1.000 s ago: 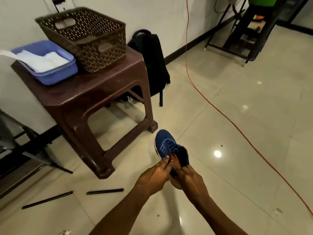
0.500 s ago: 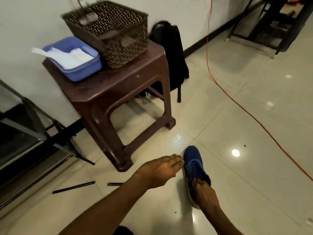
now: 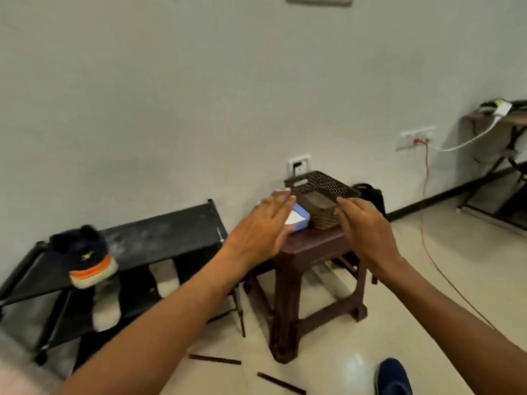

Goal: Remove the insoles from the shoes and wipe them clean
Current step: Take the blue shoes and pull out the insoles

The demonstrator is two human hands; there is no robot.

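Loosely, left hand (image 3: 261,226) and right hand (image 3: 368,232) flank a perforated basket (image 3: 322,185).

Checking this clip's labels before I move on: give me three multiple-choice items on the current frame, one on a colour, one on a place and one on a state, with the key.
1. The tub beside the basket on the stool is:
A) blue
B) green
C) red

2. The shoe at the bottom edge of the view lies:
A) on the stool
B) on the floor
C) in the basket

3. The left hand is:
A) gripping the shoe
B) pinching an insole
C) open, holding nothing

Key:
1 A, its rim and wall are light blue.
2 B, pale tiles show round it.
3 C, its fingers are straight and nothing is in them.
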